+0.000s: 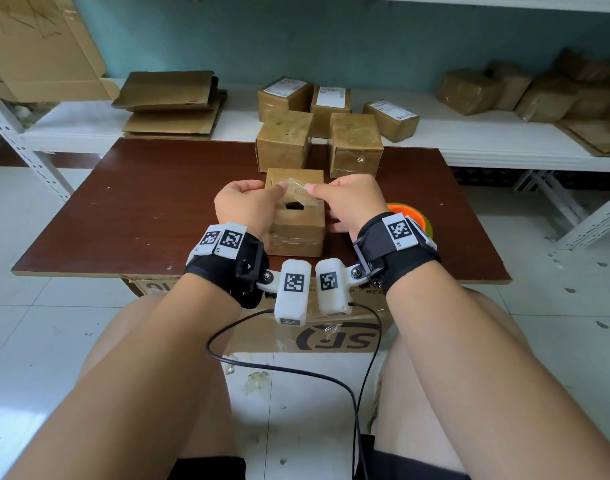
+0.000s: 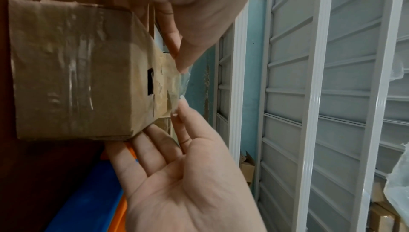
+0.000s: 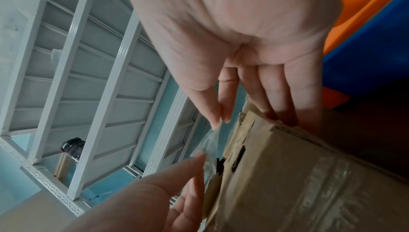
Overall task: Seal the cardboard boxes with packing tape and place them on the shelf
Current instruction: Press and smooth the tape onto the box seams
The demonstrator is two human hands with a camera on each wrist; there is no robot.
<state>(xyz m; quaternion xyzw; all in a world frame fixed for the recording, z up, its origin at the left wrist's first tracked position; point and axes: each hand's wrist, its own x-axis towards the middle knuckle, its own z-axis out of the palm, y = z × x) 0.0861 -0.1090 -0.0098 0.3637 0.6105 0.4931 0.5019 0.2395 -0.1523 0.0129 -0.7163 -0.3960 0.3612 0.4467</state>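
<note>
A small cardboard box [image 1: 298, 226] with a dark hole in its top stands in the middle of the brown table [image 1: 141, 209]. Just above its top hangs a short strip of clear packing tape [image 1: 296, 190]. My left hand [image 1: 279, 187] pinches the strip's left end and my right hand [image 1: 312, 188] pinches its right end. In the left wrist view the tape [image 2: 182, 85] stretches between the left hand [image 2: 180, 64] and the right hand [image 2: 179, 106]. In the right wrist view the right hand [image 3: 219, 120] pinches with thumb and index while its other fingers touch the box [image 3: 309, 174].
An orange and blue tape dispenser [image 1: 414, 216] lies behind my right wrist. Two taped boxes [image 1: 284, 140] [image 1: 355, 143] stand at the table's far edge. The white shelf [image 1: 487, 143] behind holds labelled boxes [image 1: 284, 95], flat cardboard [image 1: 172, 102] and wrapped parcels [image 1: 470, 90].
</note>
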